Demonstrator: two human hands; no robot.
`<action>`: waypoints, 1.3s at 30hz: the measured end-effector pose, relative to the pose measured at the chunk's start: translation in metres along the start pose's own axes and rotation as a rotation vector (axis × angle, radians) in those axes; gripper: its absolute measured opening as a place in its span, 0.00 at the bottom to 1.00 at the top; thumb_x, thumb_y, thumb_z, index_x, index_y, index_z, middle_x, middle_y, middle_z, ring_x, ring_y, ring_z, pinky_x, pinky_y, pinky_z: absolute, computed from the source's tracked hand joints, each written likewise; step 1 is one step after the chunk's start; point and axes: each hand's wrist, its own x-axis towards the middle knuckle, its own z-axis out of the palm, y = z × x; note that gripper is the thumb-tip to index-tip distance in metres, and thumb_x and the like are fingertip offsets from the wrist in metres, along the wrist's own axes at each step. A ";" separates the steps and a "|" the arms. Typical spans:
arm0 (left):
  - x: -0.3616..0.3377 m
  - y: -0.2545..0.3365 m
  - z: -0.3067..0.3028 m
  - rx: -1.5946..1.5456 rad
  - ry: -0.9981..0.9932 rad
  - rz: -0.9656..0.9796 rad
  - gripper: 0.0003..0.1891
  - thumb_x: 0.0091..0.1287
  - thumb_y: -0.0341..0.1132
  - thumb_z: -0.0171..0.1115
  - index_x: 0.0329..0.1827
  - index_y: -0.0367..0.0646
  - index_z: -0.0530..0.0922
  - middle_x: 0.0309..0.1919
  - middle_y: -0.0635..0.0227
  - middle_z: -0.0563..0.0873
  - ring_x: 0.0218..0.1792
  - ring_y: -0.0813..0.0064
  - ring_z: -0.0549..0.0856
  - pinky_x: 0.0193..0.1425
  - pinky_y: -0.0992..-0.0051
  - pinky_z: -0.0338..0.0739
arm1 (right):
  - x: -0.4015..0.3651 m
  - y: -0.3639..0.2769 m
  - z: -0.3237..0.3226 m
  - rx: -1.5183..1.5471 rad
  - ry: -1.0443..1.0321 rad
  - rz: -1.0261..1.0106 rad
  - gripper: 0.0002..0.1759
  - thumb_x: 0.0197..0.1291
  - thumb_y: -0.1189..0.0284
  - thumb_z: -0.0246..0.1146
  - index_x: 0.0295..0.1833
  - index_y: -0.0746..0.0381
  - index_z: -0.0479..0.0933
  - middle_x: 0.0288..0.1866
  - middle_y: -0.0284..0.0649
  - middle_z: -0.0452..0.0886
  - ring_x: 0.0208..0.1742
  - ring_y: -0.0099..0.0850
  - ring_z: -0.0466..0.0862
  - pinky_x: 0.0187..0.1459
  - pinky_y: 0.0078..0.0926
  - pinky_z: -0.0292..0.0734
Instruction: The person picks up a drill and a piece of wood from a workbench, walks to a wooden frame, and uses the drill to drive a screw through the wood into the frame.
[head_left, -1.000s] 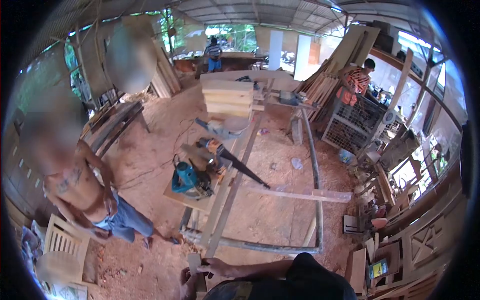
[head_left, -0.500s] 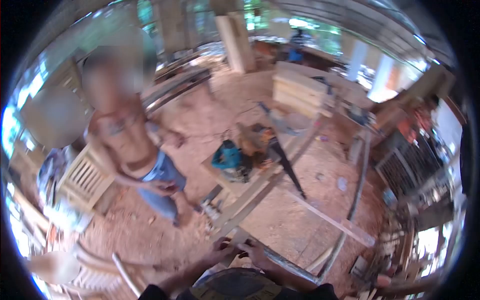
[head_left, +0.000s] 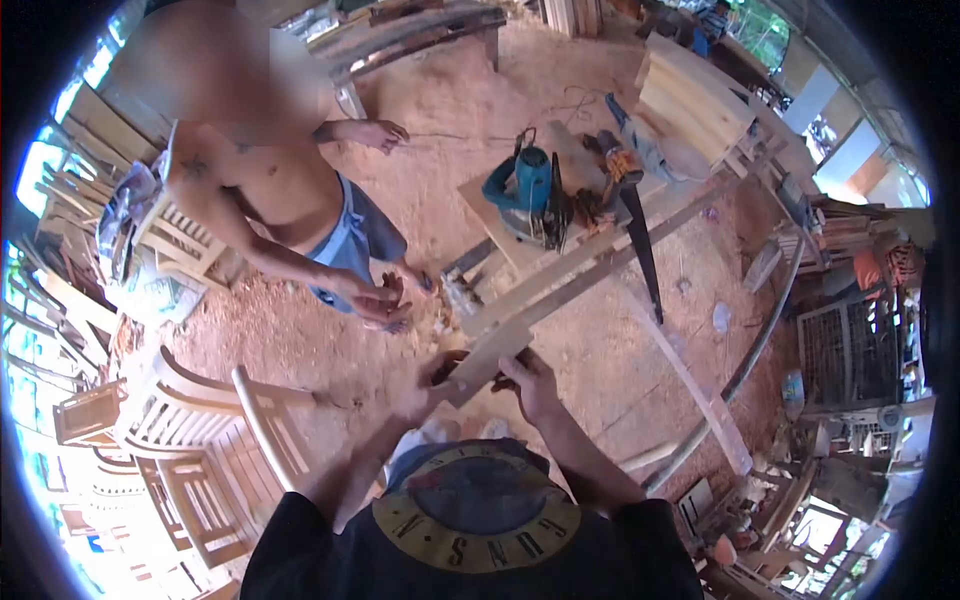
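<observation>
A short flat piece of wood (head_left: 490,362) is held between my two hands, in front of my chest. My left hand (head_left: 437,382) grips its left edge, fingers curled around it. My right hand (head_left: 527,380) pinches its right edge with thumb and fingers. Just beyond lies a long wooden beam (head_left: 530,298). A teal power saw (head_left: 530,185) rests on a board behind the beam. To its right are an orange-and-black power tool (head_left: 618,163) and a handsaw (head_left: 643,245) with a dark blade.
A shirtless person (head_left: 285,195) in blue shorts stands at the left, one hand near the beam's end. Wooden chairs (head_left: 215,440) are at lower left. A pale plank (head_left: 690,380) and a curved pipe (head_left: 745,365) lie to the right. Stacked planks (head_left: 690,95) sit at upper right.
The view has tilted down and sharpened. My hands and the wood piece appear higher in the frame. The other person's arm is now extended toward the saw, and that person appears nearer.
</observation>
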 end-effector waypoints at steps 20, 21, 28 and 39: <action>0.005 0.006 0.010 0.371 0.449 0.485 0.19 0.62 0.37 0.76 0.51 0.36 0.82 0.27 0.66 0.83 0.29 0.77 0.82 0.30 0.74 0.76 | -0.026 -0.053 0.058 -1.321 -0.341 -1.034 0.38 0.57 0.76 0.62 0.75 0.67 0.65 0.76 0.59 0.66 0.76 0.60 0.67 0.76 0.52 0.61; 0.006 0.003 0.011 0.407 0.457 0.444 0.19 0.62 0.37 0.76 0.51 0.36 0.82 0.27 0.66 0.83 0.29 0.78 0.82 0.30 0.74 0.76 | -0.020 -0.058 0.061 -1.375 -0.452 -1.074 0.38 0.56 0.76 0.63 0.75 0.68 0.65 0.77 0.58 0.65 0.77 0.60 0.66 0.77 0.52 0.59; -0.011 0.034 0.015 0.537 0.537 0.246 0.18 0.63 0.37 0.75 0.51 0.35 0.83 0.30 0.66 0.84 0.30 0.78 0.81 0.36 0.73 0.78 | 0.032 -0.084 0.020 -1.356 0.072 -1.078 0.42 0.51 0.80 0.60 0.77 0.63 0.65 0.80 0.56 0.60 0.79 0.61 0.60 0.78 0.56 0.56; -0.018 -0.001 0.001 0.167 0.481 0.246 0.13 0.67 0.34 0.68 0.49 0.35 0.80 0.34 0.71 0.81 0.34 0.79 0.76 0.39 0.77 0.71 | 0.032 -0.021 -0.104 -1.355 0.391 -0.329 0.37 0.57 0.67 0.63 0.73 0.68 0.67 0.72 0.62 0.69 0.71 0.58 0.71 0.70 0.52 0.69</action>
